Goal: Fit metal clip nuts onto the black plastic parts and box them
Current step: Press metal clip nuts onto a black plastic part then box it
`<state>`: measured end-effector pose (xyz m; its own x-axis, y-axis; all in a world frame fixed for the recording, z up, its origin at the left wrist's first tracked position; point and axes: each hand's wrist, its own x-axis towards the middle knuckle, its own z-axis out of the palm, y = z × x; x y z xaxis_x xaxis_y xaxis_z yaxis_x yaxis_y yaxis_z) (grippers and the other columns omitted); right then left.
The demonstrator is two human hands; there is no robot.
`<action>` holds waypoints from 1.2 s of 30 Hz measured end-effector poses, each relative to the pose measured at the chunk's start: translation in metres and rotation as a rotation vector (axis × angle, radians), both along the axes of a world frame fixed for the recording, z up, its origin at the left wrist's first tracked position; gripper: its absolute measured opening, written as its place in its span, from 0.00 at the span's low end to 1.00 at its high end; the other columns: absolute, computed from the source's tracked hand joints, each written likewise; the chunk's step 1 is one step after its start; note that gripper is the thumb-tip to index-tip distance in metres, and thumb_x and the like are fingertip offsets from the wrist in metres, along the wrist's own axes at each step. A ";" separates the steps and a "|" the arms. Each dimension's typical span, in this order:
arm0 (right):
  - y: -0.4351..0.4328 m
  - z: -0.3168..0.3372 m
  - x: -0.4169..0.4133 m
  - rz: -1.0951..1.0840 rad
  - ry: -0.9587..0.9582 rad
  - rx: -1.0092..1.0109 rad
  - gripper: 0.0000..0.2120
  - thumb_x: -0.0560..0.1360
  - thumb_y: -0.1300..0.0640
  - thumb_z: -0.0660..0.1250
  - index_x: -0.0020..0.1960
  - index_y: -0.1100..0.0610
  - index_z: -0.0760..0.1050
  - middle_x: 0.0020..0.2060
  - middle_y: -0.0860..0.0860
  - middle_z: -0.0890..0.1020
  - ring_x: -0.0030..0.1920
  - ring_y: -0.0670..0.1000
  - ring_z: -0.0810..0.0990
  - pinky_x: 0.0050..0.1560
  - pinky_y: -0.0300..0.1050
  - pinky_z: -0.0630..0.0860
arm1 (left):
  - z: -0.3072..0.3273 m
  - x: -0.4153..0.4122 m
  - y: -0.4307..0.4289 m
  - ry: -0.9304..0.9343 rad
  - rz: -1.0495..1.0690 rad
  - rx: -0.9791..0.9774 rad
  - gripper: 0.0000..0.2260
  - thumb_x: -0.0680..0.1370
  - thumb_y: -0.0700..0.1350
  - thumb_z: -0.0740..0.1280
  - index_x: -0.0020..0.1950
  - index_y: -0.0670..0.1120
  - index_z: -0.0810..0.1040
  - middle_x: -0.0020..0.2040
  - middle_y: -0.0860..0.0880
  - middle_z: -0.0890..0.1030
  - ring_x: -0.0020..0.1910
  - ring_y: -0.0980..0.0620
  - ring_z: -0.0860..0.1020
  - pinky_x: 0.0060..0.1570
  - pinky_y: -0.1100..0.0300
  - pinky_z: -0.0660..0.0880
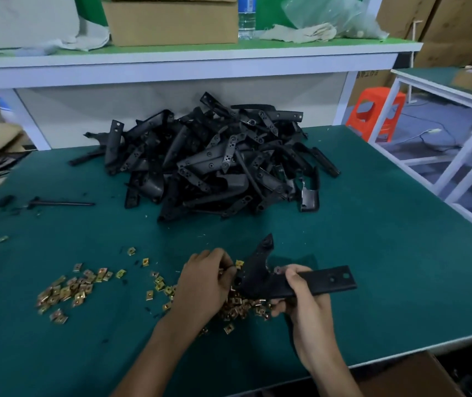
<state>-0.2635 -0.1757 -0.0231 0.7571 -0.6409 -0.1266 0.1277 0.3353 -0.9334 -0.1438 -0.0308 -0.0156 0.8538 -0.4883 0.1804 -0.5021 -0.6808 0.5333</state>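
A head-worn camera looks down at a green work mat [372, 224] where a person is assembling parts. The right hand [300, 293] grips a black plastic part [269, 277] around its middle, fingers wrapped over the top and thumb beneath, holding it just above the mat with its long flat arm pointing right and a pointed wing rising away from the viewer. The left hand [206, 279] meets the part's left end with its fingertips bunched together; a small glint of gold shows between them, so it appears to pinch a clip nut [221, 272] against the plastic (the nut is mostly hidden by the fingers).

Directly under both hands lies a heap of loose nuts [240, 308], brass-coloured, with more scattered to the left [68, 290]. Further back sits a large pile of black parts [214, 159]. A corner of a cardboard box [409, 376] shows below the table's near edge on the right.

The step in hand seems to be fitting a nut onto this one part; judging by the size of the pile, the job has far to go. Next, the nut likely needs sliding squarely over the edge until it lines up with a hole, while the right hand holds the part steady
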 end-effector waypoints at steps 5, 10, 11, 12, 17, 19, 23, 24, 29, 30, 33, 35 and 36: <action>0.007 0.001 0.003 0.023 0.011 0.004 0.13 0.72 0.46 0.69 0.48 0.55 0.84 0.43 0.53 0.85 0.37 0.53 0.82 0.25 0.44 0.75 | 0.015 -0.013 0.020 0.251 0.184 -0.324 0.06 0.77 0.48 0.72 0.41 0.56 0.77 0.39 0.61 0.82 0.42 0.65 0.79 0.37 0.73 0.72; 0.011 0.004 0.001 0.095 -0.009 0.042 0.13 0.70 0.46 0.72 0.48 0.53 0.84 0.40 0.53 0.84 0.37 0.53 0.83 0.25 0.44 0.74 | 0.032 -0.024 0.031 0.456 0.112 -0.483 0.03 0.78 0.50 0.70 0.48 0.59 0.82 0.47 0.62 0.84 0.47 0.65 0.81 0.42 0.71 0.74; 0.012 0.004 0.001 0.103 -0.014 0.029 0.11 0.69 0.48 0.74 0.47 0.53 0.83 0.40 0.54 0.84 0.37 0.53 0.83 0.26 0.44 0.74 | 0.033 -0.026 0.032 0.515 0.097 -0.533 0.05 0.79 0.49 0.69 0.49 0.59 0.83 0.48 0.61 0.84 0.47 0.65 0.81 0.43 0.72 0.74; 0.013 0.004 0.001 0.107 -0.023 0.017 0.09 0.69 0.50 0.75 0.46 0.52 0.83 0.40 0.55 0.84 0.37 0.53 0.83 0.26 0.44 0.75 | 0.035 -0.029 0.032 0.586 0.083 -0.590 0.06 0.80 0.48 0.69 0.50 0.59 0.84 0.47 0.60 0.84 0.47 0.64 0.81 0.44 0.72 0.74; 0.012 -0.001 -0.003 0.119 -0.054 0.016 0.10 0.68 0.56 0.77 0.48 0.54 0.81 0.40 0.58 0.83 0.38 0.55 0.82 0.27 0.44 0.75 | 0.036 -0.041 0.030 0.893 0.066 -0.802 0.10 0.81 0.39 0.66 0.49 0.50 0.86 0.44 0.51 0.85 0.41 0.54 0.80 0.45 0.58 0.77; 0.012 -0.003 -0.004 0.123 -0.060 0.022 0.12 0.66 0.55 0.78 0.48 0.54 0.82 0.40 0.58 0.84 0.38 0.55 0.82 0.27 0.44 0.75 | 0.036 -0.042 0.030 0.962 0.057 -0.845 0.12 0.81 0.38 0.65 0.50 0.49 0.87 0.45 0.49 0.85 0.39 0.55 0.79 0.43 0.60 0.76; 0.011 -0.008 -0.002 0.130 -0.062 0.006 0.12 0.66 0.56 0.78 0.48 0.55 0.82 0.39 0.59 0.83 0.38 0.57 0.82 0.27 0.45 0.75 | 0.034 -0.042 0.031 1.023 0.065 -0.899 0.11 0.81 0.38 0.65 0.51 0.48 0.87 0.45 0.49 0.85 0.37 0.57 0.78 0.40 0.62 0.75; 0.011 -0.010 -0.002 0.133 -0.061 -0.002 0.12 0.66 0.57 0.78 0.48 0.55 0.82 0.40 0.59 0.83 0.38 0.57 0.82 0.27 0.45 0.75 | 0.033 -0.042 0.031 1.017 0.063 -0.899 0.11 0.81 0.38 0.66 0.51 0.48 0.87 0.45 0.48 0.85 0.37 0.57 0.78 0.41 0.61 0.75; 0.010 -0.012 -0.001 0.156 -0.052 -0.029 0.12 0.65 0.56 0.78 0.47 0.55 0.82 0.41 0.58 0.83 0.39 0.58 0.83 0.27 0.46 0.76 | 0.032 -0.041 0.034 0.974 0.076 -0.872 0.07 0.79 0.39 0.69 0.50 0.47 0.86 0.46 0.47 0.85 0.41 0.52 0.78 0.44 0.59 0.74; 0.009 -0.012 -0.001 0.162 -0.050 -0.033 0.12 0.65 0.56 0.78 0.47 0.55 0.83 0.40 0.58 0.83 0.38 0.57 0.83 0.27 0.46 0.76 | 0.032 -0.041 0.035 0.966 0.072 -0.862 0.06 0.79 0.39 0.69 0.50 0.47 0.86 0.46 0.47 0.85 0.41 0.52 0.78 0.43 0.59 0.74; 0.010 -0.012 -0.001 0.179 -0.045 -0.042 0.11 0.65 0.56 0.78 0.46 0.56 0.83 0.41 0.58 0.83 0.35 0.56 0.81 0.28 0.46 0.76 | 0.030 -0.040 0.038 0.928 0.092 -0.800 0.05 0.78 0.40 0.71 0.49 0.47 0.86 0.45 0.47 0.84 0.39 0.54 0.77 0.41 0.61 0.75; 0.011 -0.012 -0.001 0.187 -0.041 -0.051 0.11 0.65 0.56 0.78 0.46 0.56 0.83 0.41 0.60 0.82 0.35 0.56 0.80 0.28 0.47 0.76 | 0.028 -0.039 0.040 0.941 0.118 -0.783 0.04 0.78 0.40 0.71 0.50 0.47 0.86 0.45 0.46 0.84 0.39 0.53 0.77 0.40 0.61 0.75; 0.010 -0.012 -0.001 0.186 -0.039 -0.054 0.10 0.66 0.57 0.77 0.46 0.56 0.83 0.40 0.62 0.81 0.35 0.56 0.80 0.28 0.47 0.76 | 0.028 -0.039 0.040 0.952 0.120 -0.782 0.04 0.78 0.40 0.71 0.50 0.46 0.86 0.45 0.46 0.84 0.39 0.53 0.77 0.39 0.61 0.75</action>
<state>-0.2642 -0.1653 -0.0353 0.8670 -0.4942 -0.0641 0.1046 0.3061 -0.9462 -0.1827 0.0094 0.0123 0.8364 -0.4386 -0.3287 0.3519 -0.0300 0.9356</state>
